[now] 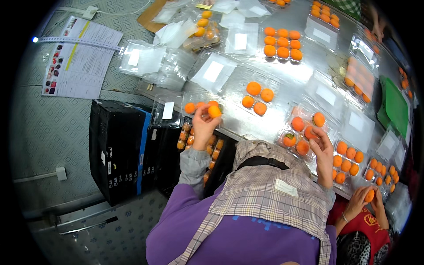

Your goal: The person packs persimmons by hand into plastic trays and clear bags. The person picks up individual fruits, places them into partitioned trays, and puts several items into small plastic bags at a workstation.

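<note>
My left hand (204, 127) pinches an orange persimmon (214, 111) between thumb and fingers. It is over a clear plastic tray (195, 97) at the table's near edge, with a few persimmons in it. On the right, the thumb and fingers of my right hand (323, 149) are around another persimmon (310, 132). That fruit is among several persimmons in a clear clamshell tray (285, 145); one beside it shows its green calyx (290, 136). Between my hands, farther in, a clear tray holds several persimmons (260, 108) clustered together.
More filled trays (283, 43) and lidded packs with white labels (212, 71) cover the metal table (232, 114). Black crates (116, 149) stand at the left; packed fruit (215, 154) sits below the table edge. At right, a co-worker's hands (359, 200) hold a persimmon.
</note>
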`<state>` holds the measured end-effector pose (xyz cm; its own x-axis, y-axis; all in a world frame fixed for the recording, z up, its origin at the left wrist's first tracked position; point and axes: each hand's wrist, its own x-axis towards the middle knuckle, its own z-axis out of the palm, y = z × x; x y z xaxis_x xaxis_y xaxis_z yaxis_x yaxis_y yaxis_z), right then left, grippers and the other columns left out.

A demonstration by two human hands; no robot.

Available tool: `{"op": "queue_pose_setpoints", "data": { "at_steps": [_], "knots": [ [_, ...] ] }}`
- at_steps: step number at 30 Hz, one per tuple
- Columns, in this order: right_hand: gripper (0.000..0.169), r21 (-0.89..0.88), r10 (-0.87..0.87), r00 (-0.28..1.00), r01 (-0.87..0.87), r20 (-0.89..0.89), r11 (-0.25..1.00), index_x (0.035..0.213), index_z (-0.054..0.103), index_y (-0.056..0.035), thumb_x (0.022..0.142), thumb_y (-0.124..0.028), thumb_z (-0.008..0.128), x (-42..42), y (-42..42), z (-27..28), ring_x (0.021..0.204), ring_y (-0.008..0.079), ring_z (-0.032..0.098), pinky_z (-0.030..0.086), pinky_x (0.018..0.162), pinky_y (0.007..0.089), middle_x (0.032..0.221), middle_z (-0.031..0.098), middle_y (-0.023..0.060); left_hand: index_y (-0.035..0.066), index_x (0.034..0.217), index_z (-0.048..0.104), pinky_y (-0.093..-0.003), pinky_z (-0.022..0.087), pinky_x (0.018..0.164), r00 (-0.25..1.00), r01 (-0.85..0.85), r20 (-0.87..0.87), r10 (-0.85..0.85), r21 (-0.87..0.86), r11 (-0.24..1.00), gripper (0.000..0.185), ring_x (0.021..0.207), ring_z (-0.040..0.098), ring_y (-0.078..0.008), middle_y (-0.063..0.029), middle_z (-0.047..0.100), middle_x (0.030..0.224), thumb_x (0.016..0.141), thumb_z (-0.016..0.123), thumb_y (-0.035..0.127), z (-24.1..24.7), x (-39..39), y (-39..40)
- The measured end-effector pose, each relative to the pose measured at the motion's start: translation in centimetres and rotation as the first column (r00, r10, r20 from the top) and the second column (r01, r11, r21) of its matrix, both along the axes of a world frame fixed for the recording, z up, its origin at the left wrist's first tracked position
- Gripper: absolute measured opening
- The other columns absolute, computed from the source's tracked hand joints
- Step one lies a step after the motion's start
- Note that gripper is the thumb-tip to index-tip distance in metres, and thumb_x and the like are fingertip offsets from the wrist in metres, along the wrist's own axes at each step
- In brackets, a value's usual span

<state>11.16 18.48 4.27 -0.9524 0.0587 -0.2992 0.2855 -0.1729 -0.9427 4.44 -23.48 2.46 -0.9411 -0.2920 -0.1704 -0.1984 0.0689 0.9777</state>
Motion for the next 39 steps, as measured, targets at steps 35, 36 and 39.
{"op": "queue_pose_setpoints", "data": {
  "at_steps": [35,36,39],
  "knots": [
    [0.044,0.096,-0.279,0.956,0.270,0.087,0.958,0.137,0.061,-0.0023,0.095,-0.008,0.071,1.2,4.2,-1.5,0.098,0.0092,0.059,0.051,0.093,0.0263,0.129,0.065,0.0059,0.002,0.128,0.058,-0.0418,0.053,0.104,0.804,0.134,0.394,-0.445,0.609,0.782,0.033,0.112,0.064,-0.0230,-0.0087,0.065,0.118,0.098,0.065,0.014,-8.3,-7.7,7.9],
    [0.043,0.095,-0.278,0.957,0.270,0.087,0.958,0.137,0.061,-0.0023,0.095,-0.008,0.071,1.1,4.2,-1.5,0.098,0.0093,0.058,0.051,0.093,0.0264,0.129,0.065,0.0059,0.001,0.130,0.058,-0.0409,0.053,0.103,0.803,0.139,0.396,-0.446,0.602,0.786,0.036,0.110,0.065,-0.0220,-0.0084,0.065,0.118,0.098,0.065,0.013,-8.2,-7.8,8.4],
    [0.043,0.101,-0.276,0.957,0.268,0.088,0.958,0.136,0.061,-0.0024,0.095,-0.009,0.071,0.9,4.4,-1.7,0.098,0.0094,0.058,0.051,0.092,0.0267,0.129,0.065,0.0059,0.001,0.136,0.056,-0.0374,0.054,0.099,0.784,0.206,0.398,-0.476,0.556,0.805,0.045,0.105,0.067,-0.0196,-0.0075,0.066,0.118,0.095,0.069,0.014,-8.5,-8.0,9.5]
  ]
}}
